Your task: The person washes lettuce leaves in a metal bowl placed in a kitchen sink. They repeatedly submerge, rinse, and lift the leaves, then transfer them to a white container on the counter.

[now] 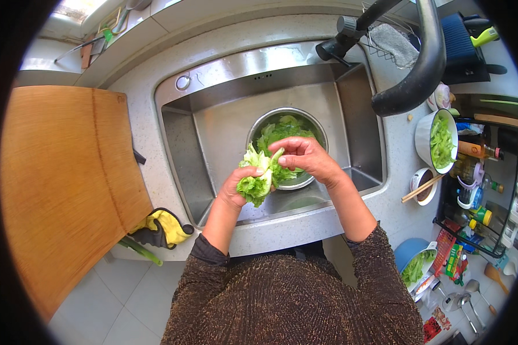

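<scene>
My left hand (237,184) grips a small head of lettuce (257,188) by its pale base, above the front of the steel sink. The thumb and fingertips of my right hand (308,158) pinch a leaf (278,160) at the right side of that head. Below both hands, a round metal basin (322,125) stands on the sink floor. Loose green lettuce leaves (285,129) lie inside it, apparently in water. My forearms and the held lettuce hide the basin's near left part.
The stainless steel sink (224,125) has a black faucet (408,92) arching over its right rear corner. A wooden board (64,172) lies left, beside a yellow-and-grey cloth (168,228). Rightward stand a white bowl of cut greens (423,138), a sauce bowl with chopsticks (421,189) and a bottle rack (470,233).
</scene>
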`<state>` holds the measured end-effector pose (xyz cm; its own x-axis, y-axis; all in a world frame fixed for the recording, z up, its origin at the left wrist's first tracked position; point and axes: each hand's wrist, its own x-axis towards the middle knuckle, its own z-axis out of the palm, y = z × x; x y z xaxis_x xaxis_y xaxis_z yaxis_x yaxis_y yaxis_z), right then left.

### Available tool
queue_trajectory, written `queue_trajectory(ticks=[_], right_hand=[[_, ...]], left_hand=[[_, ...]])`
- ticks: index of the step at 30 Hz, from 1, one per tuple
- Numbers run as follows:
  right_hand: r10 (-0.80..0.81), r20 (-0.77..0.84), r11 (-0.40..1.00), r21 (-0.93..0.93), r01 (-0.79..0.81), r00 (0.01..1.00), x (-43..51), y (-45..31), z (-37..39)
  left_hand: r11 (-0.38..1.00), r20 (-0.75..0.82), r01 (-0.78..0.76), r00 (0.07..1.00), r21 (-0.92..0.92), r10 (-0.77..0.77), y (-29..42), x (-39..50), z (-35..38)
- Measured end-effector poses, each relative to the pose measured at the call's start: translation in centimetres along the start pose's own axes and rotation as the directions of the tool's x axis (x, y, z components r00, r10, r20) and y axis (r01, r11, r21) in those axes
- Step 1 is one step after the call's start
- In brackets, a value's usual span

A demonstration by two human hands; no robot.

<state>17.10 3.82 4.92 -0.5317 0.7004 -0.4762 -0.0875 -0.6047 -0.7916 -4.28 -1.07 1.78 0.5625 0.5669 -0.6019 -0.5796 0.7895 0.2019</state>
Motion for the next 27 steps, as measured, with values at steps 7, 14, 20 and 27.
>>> queue_trajectory(ticks=[7,14,20,27], right_hand=[[-0.065,-0.250,0.996,0.038,0.077,0.966,-0.7,1.7,-1.5],[-0.248,-0.577,0.814,-0.560,-0.156,0.778,-3.3,5.8,-3.1],[-0.031,-0.506,0.999,0.007,0.040,0.862,-10.7,5.0,-2.1],[-0.193,-0.602,0.897,0.212,0.388,0.775,-11.9,4.4,2.7]], left_hand=[[0.991,-0.114,-0.094,0.988,0.096,0.105,0.4,-0.1,0.6],[-0.127,0.015,0.040,0.913,0.991,0.408,3.1,2.1,-0.1],[0.842,0.071,-0.209,0.977,0.497,0.200,3.6,2.0,8.0],[0.672,-0.153,-0.114,0.933,0.732,0.325,-6.3,2.7,11.8]])
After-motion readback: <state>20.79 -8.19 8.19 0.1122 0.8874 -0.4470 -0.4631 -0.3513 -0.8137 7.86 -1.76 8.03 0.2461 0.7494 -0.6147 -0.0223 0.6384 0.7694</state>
